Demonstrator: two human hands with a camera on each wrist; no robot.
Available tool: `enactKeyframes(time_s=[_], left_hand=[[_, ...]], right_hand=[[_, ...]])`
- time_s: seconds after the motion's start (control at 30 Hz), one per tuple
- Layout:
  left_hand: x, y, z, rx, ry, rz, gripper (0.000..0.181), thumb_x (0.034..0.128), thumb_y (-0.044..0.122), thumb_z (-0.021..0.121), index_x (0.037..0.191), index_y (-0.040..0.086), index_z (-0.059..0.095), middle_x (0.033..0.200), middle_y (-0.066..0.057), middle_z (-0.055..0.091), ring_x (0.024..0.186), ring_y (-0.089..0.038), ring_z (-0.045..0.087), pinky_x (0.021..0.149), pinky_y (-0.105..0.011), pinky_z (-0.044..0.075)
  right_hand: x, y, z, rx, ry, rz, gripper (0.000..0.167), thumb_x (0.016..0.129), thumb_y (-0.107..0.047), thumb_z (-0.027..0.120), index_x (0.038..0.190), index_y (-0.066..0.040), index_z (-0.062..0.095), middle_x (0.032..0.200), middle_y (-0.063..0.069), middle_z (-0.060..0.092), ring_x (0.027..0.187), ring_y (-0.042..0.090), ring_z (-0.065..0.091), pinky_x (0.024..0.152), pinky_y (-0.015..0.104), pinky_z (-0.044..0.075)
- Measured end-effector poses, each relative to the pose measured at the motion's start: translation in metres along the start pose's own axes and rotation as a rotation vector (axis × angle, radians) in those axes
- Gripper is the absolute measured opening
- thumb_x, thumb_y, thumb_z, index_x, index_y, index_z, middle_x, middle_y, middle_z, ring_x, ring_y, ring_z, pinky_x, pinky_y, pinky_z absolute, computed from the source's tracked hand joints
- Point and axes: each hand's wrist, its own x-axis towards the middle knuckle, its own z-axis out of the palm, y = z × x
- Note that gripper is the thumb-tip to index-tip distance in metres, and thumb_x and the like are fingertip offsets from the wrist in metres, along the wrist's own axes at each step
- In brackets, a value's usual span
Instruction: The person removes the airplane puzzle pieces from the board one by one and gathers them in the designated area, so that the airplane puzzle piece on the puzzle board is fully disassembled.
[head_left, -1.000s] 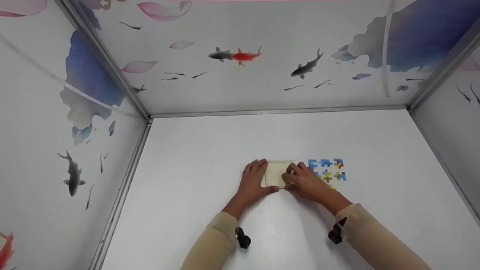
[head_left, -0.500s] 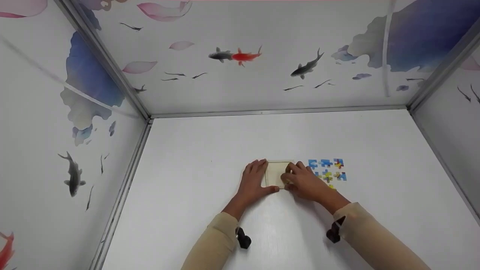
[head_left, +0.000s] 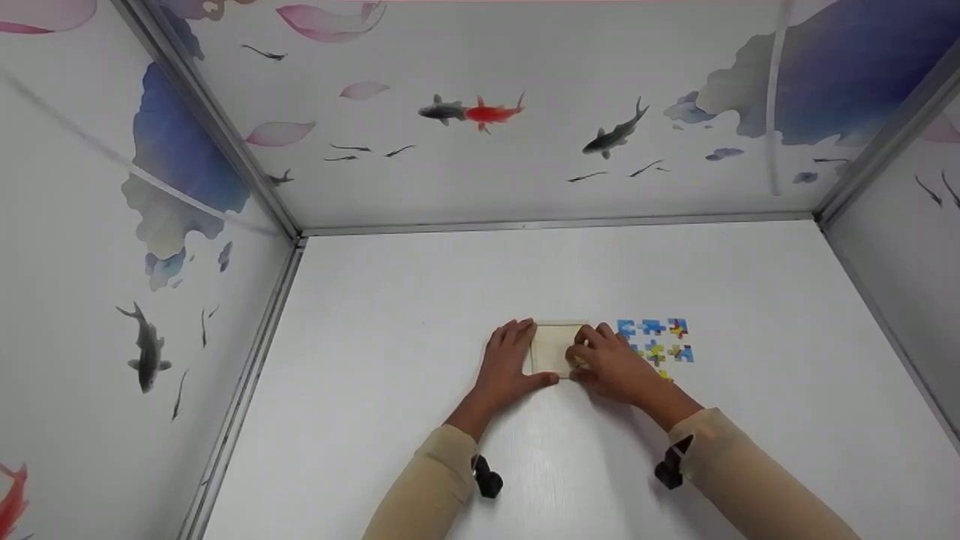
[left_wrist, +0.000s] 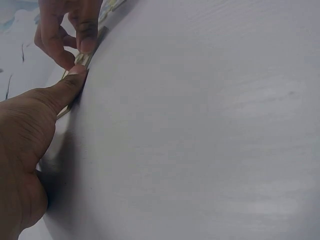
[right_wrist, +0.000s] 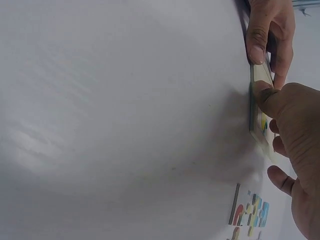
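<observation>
A pale wooden puzzle tray (head_left: 550, 349) lies flat on the white table. My left hand (head_left: 511, 358) rests along its left side with straight fingers, the thumb pressing the near edge. At the tray's near right corner, the curled fingers of my right hand (head_left: 616, 367) pinch a puzzle piece (right_wrist: 264, 121) inside the rim. That piece is mostly covered by the hand; only a bit of yellow and blue shows in the right wrist view. In the left wrist view the left thumb (left_wrist: 67, 92) lies close to the right fingertips.
Several loose blue, yellow and red puzzle pieces (head_left: 654, 351) lie in rows just right of the tray, some hidden by the right hand. Painted walls (head_left: 525, 172) with metal edging enclose the white table (head_left: 397, 322) at the back and sides.
Both hands stay nearly in place. The right fingers shift slightly at the tray's near right corner, and less of the yellow piece shows now than a second ago.
</observation>
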Motion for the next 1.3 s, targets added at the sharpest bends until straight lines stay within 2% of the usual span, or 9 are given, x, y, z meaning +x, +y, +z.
enactKeyframes(time_s=[0.23,0.5,0.87,1.3], left_hand=[[-0.0013,0.0011,-0.0019,-0.038,-0.015,-0.005,0.104,0.0970,0.059,0.081,0.175,0.011,0.033,0.181,-0.004,0.033,0.170,-0.038,0.023,0.137,-0.059,0.026],[-0.0011,0.0017,-0.0019,-0.018,-0.013,-0.010,0.105,0.0961,0.061,0.080,0.175,0.010,0.033,0.181,-0.004,0.034,0.170,-0.037,0.024,0.137,-0.058,0.025],[-0.0015,0.0010,-0.0015,-0.017,0.009,0.016,0.104,0.0957,0.058,0.082,0.173,0.006,0.035,0.179,-0.007,0.037,0.168,-0.039,0.027,0.135,-0.060,0.027],[-0.0003,0.0005,0.0001,-0.029,-0.013,-0.025,0.106,0.0960,0.066,0.078,0.176,0.012,0.032,0.182,-0.002,0.034,0.171,-0.035,0.023,0.137,-0.058,0.025]], right_hand=[[-0.0004,0.0029,0.0007,-0.016,0.015,0.002,0.023,0.098,-0.029,0.086,0.115,-0.015,0.078,0.120,0.006,0.063,0.107,0.025,0.054,0.086,0.052,0.054],[0.0017,0.0025,0.0006,0.025,-0.012,0.045,0.027,0.098,-0.029,0.087,0.117,-0.015,0.077,0.124,0.006,0.062,0.110,0.025,0.054,0.090,0.050,0.053],[0.0023,0.0018,0.0014,0.029,-0.007,0.037,0.028,0.097,-0.028,0.088,0.116,-0.014,0.075,0.123,0.006,0.062,0.110,0.025,0.054,0.091,0.050,0.055],[0.0012,-0.0027,-0.0027,0.027,-0.003,0.014,0.025,0.096,-0.023,0.089,0.116,-0.013,0.077,0.124,0.007,0.060,0.111,0.026,0.054,0.094,0.050,0.055]])
